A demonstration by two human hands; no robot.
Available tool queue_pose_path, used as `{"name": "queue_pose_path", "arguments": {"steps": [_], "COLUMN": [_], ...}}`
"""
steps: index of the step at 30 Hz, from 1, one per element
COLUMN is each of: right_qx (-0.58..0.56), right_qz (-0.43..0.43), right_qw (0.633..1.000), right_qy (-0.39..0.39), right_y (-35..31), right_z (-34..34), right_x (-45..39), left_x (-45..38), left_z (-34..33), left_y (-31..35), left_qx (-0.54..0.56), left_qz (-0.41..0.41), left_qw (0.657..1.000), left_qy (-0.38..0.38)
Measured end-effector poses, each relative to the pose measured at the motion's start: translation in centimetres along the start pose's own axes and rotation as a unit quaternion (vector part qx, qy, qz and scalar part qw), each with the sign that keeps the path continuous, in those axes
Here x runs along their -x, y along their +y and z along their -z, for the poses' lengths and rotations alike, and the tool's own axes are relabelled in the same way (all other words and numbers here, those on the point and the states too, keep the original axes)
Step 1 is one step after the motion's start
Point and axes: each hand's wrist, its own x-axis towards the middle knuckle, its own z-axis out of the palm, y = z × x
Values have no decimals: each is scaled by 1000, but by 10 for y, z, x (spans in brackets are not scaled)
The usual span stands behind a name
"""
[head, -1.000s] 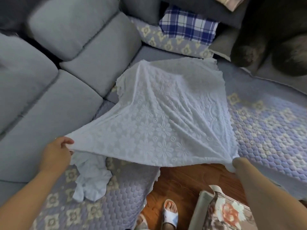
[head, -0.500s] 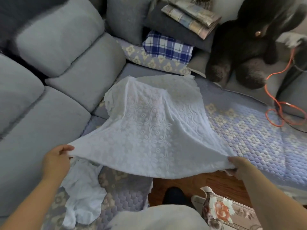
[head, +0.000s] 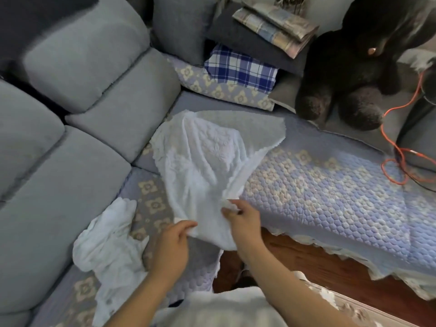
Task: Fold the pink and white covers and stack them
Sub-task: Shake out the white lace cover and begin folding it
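Two hands: both at the near edge of one white lace cover, close together, over the front of the sofa seat.
Left hand [head: 171,244]: fingers curled, thumb and forefinger pinching the cover's near left edge.
Right hand [head: 240,220]: fingers curled round a bunched fold of the cover's near right edge, just beside the left hand.
White lace cover [head: 203,161]: floral pattern, drawn into a narrow gathered shape; far end spread on the seat against the grey back cushions, near end lifted in both hands, its lowest part hanging over the seat's front edge.
Second white cloth [head: 108,241]: crumpled heap on the seat, left of the hands, apart from the held cover.
Pink cover: none that can be told in this view.
Quilted seat pad [head: 330,192]: lavender with cream flower motifs, scalloped trim hanging over the front edge; lies under both white pieces.
Grey sofa cushions [head: 77,55]: along the left and back.
Folded stack in the corner: blue plaid cloth [head: 240,69] on a patterned pad, a dark cushion above it, a folded striped piece [head: 276,27] on top.
Dark plush toy [head: 349,67]: seated at the right rear.
Orange cable [head: 398,149]: looped on the seat near the toy.
Wooden floor [head: 306,263]: visible below the seat's edge.
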Motion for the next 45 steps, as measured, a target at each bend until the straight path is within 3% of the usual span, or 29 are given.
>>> {"name": "queue_pose_path", "arguments": {"steps": [5, 12, 17, 20, 23, 29, 35, 38, 42, 45], "right_qx": [15, -25, -12, -2, 28, 41, 31, 10, 5, 124], "right_qz": [31, -14, -18, -8, 6, 22, 24, -15, -48, 55], "right_qw": [996, 998, 998, 1000, 1000, 999, 999, 999, 984, 966], "right_qy": [-82, -63, -50, -22, -5, 13, 26, 42, 171, 219], "right_y": [6, -1, 0, 4, 8, 3, 3, 6, -8, -29], "right_z": [-39, -46, -54, -55, -55, -50, -45, -36, 2, 22], "right_x": [19, 24, 25, 23, 22, 22, 21, 16, -5, 0], "left_x": [0, -4, -8, -11, -16, -22, -11, -7, -3, -2], "left_z": [-5, 8, 15, 19, 13, 8, 19, 22, 40, 47], "left_y": [27, 20, 18, 16, 0, -28, -51, -73, -51, -19], "left_qx": [7, 67, 131, 198, 288, 361, 402, 358, 255, 264], "left_qz": [18, -3, 80, 164, 264, 362, 467, 462, 301, 180], "left_qw": [1000, 998, 987, 964, 918, 858, 787, 810, 911, 941], "left_qy": [24, 8, 45, 63, 74, 55, -17, 39, 118, 113]}}
